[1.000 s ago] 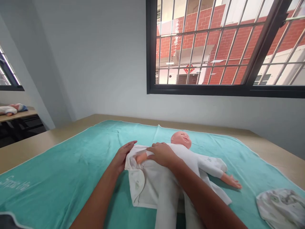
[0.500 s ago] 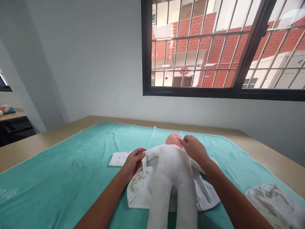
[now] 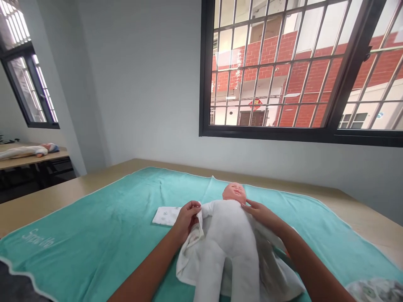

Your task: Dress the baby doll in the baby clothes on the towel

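A baby doll [image 3: 231, 226] with a white cloth body and a pink head [image 3: 234, 192] lies face up, legs toward me. Beneath it spreads a white printed baby garment [image 3: 189, 262], one sleeve reaching out to the left. My left hand [image 3: 188, 218] pinches the garment's edge beside the doll's arm on the left. Against the doll's neck and shoulder rests my right hand [image 3: 261, 214], its fingers stretched out; some fingertips are hidden.
A teal blanket [image 3: 103, 226] covers most of the wooden table [image 3: 349, 205]. A crumpled printed cloth [image 3: 376, 290] lies at the lower right. Behind the table are a wall and a barred window [image 3: 270, 131]. Another table [image 3: 34, 161] with a wrapped doll stands at far left.
My right hand has come down from beside the doll's face to its neck and shoulder. My left hand keeps its pinch on the garment. The view has turned a little left.
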Action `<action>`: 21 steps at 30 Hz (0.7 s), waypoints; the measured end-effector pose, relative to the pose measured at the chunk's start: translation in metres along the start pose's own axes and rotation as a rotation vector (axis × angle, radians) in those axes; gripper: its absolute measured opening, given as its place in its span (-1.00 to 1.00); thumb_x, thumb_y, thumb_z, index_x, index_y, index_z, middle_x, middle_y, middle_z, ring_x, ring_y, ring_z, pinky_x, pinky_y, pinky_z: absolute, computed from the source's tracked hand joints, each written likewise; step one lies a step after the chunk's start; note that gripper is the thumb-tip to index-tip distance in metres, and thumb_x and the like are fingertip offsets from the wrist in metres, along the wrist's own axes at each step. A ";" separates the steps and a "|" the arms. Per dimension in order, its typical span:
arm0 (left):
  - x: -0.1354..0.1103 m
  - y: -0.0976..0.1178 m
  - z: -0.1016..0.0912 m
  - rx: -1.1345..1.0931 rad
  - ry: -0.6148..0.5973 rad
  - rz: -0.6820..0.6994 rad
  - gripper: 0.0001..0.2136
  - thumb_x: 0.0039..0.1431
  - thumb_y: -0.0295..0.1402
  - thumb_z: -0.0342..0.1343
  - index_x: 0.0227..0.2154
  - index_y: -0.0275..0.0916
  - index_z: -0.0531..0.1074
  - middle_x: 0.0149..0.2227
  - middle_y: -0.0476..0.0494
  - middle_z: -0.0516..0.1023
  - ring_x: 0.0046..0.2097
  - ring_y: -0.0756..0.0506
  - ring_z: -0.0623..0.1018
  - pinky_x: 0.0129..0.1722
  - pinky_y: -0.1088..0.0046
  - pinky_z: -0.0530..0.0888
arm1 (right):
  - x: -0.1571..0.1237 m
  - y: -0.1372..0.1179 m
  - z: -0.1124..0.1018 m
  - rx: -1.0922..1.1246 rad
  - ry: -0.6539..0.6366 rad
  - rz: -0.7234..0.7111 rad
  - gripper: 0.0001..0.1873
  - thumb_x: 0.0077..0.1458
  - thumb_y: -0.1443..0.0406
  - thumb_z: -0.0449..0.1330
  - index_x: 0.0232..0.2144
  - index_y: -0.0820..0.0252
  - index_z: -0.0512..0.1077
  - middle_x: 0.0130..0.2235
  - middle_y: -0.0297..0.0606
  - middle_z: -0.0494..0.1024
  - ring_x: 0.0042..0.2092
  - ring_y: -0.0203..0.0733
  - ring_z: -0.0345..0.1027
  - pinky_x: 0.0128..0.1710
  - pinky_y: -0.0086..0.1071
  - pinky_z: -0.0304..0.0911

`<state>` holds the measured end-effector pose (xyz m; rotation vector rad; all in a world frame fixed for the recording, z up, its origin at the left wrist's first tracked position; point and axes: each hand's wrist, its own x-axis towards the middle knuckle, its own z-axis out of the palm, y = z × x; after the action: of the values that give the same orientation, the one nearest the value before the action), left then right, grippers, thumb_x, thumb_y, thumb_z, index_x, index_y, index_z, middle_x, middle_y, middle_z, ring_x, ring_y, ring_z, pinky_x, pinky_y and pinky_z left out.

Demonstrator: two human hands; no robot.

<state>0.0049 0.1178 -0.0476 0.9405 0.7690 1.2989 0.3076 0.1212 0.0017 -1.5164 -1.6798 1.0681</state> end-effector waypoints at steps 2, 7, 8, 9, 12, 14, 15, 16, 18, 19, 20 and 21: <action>0.004 0.009 0.010 -0.010 -0.015 0.028 -0.78 -0.12 -0.33 0.31 -0.41 -0.21 0.39 -0.47 0.10 0.36 -0.50 0.10 0.35 -0.51 0.59 0.28 | -0.001 -0.006 0.003 0.066 -0.001 -0.014 -0.23 0.09 -0.09 0.16 0.27 0.05 0.19 0.17 -0.17 0.42 0.15 0.07 0.33 0.14 -0.13 0.22; 0.013 0.038 0.043 -0.015 -0.104 0.094 -0.80 -0.05 -0.33 0.29 -0.39 -0.22 0.39 -0.39 0.08 0.37 -0.47 0.12 0.34 -0.49 0.61 0.27 | -0.003 -0.020 0.024 0.226 -0.116 -0.133 -0.16 0.13 -0.02 0.20 0.35 -0.08 -0.06 0.19 -0.24 0.40 0.14 0.03 0.34 0.18 -0.09 0.19; 0.014 0.042 0.048 -0.014 -0.123 0.100 -0.80 -0.05 -0.33 0.28 -0.38 -0.21 0.39 -0.40 0.08 0.36 -0.48 0.12 0.34 -0.49 0.60 0.27 | -0.003 -0.022 0.029 0.251 -0.150 -0.148 -0.16 0.14 -0.01 0.19 0.35 -0.09 -0.08 0.19 -0.23 0.40 0.13 0.02 0.35 0.17 -0.09 0.20; 0.014 0.045 0.053 -0.010 -0.143 0.104 -0.80 -0.05 -0.33 0.28 -0.38 -0.21 0.39 -0.41 0.08 0.35 -0.49 0.11 0.33 -0.50 0.60 0.26 | -0.002 -0.022 0.035 0.274 -0.178 -0.152 -0.15 0.15 0.00 0.19 0.36 -0.08 -0.10 0.19 -0.22 0.40 0.13 0.01 0.36 0.16 -0.10 0.22; 0.015 0.049 0.062 0.058 -0.200 0.094 -0.82 -0.04 -0.31 0.25 -0.38 -0.22 0.39 -0.46 0.09 0.29 -0.52 0.11 0.28 -0.54 0.59 0.21 | 0.005 -0.015 0.050 0.331 -0.214 -0.124 -0.13 0.14 0.02 0.20 0.36 -0.01 -0.10 0.14 -0.19 0.45 0.09 0.00 0.40 0.12 -0.13 0.27; 0.015 0.047 0.064 0.152 -0.223 0.066 -0.83 -0.02 -0.31 0.22 -0.37 -0.23 0.40 -0.47 0.09 0.28 -0.52 0.11 0.26 -0.55 0.58 0.17 | 0.011 -0.007 0.058 0.324 -0.214 -0.112 -0.20 0.14 0.03 0.21 0.32 0.01 0.01 0.09 -0.20 0.50 0.07 -0.01 0.41 0.11 -0.15 0.27; 0.015 0.045 0.065 0.208 -0.228 0.054 -0.83 0.00 -0.30 0.21 -0.35 -0.23 0.41 -0.47 0.09 0.28 -0.52 0.11 0.24 -0.55 0.58 0.15 | 0.014 -0.003 0.062 0.311 -0.206 -0.111 -0.25 0.14 0.03 0.20 0.29 0.01 0.08 0.06 -0.22 0.52 0.05 -0.02 0.43 0.10 -0.15 0.27; 0.014 0.043 0.067 0.273 -0.230 0.053 -0.82 0.01 -0.30 0.20 -0.33 -0.23 0.42 -0.47 0.09 0.28 -0.52 0.11 0.23 -0.55 0.58 0.15 | 0.016 0.000 0.065 0.296 -0.197 -0.113 -0.31 0.14 0.02 0.19 0.26 0.01 0.15 0.03 -0.23 0.54 0.03 -0.02 0.44 0.09 -0.15 0.27; 0.012 0.040 0.072 0.434 -0.243 0.092 -0.80 0.01 -0.30 0.20 -0.28 -0.21 0.43 -0.45 0.07 0.32 -0.50 0.09 0.25 -0.52 0.57 0.17 | 0.019 0.005 0.069 0.266 -0.171 -0.119 -0.39 0.15 0.00 0.16 0.20 0.02 0.24 -0.04 -0.24 0.57 -0.02 -0.01 0.47 0.05 -0.15 0.29; 0.009 0.041 0.076 0.529 -0.260 0.127 -0.80 0.02 -0.29 0.19 -0.27 -0.20 0.44 -0.43 0.05 0.35 -0.48 0.08 0.28 -0.50 0.56 0.20 | 0.020 0.006 0.070 0.252 -0.157 -0.126 -0.41 0.16 -0.01 0.14 0.18 0.02 0.26 -0.07 -0.24 0.58 -0.04 -0.01 0.47 0.03 -0.15 0.30; 0.006 0.042 0.079 0.627 -0.284 0.162 -0.80 0.03 -0.29 0.18 -0.26 -0.19 0.45 -0.39 0.02 0.39 -0.44 0.05 0.33 -0.47 0.54 0.24 | 0.020 0.006 0.071 0.235 -0.147 -0.132 -0.42 0.16 -0.01 0.14 0.17 0.02 0.28 -0.10 -0.25 0.59 -0.05 -0.01 0.47 0.02 -0.15 0.30; 0.002 0.046 0.083 0.726 -0.316 0.185 -0.81 0.04 -0.28 0.17 -0.25 -0.18 0.46 -0.35 -0.01 0.43 -0.38 0.01 0.39 -0.43 0.52 0.29 | 0.020 0.005 0.072 0.218 -0.139 -0.137 -0.43 0.15 0.00 0.15 0.16 0.03 0.30 -0.13 -0.26 0.59 -0.05 -0.02 0.47 0.01 -0.16 0.30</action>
<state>0.0586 0.1094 0.0301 1.7856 0.9341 0.9862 0.2452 0.1296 -0.0384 -1.1967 -1.6714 1.2611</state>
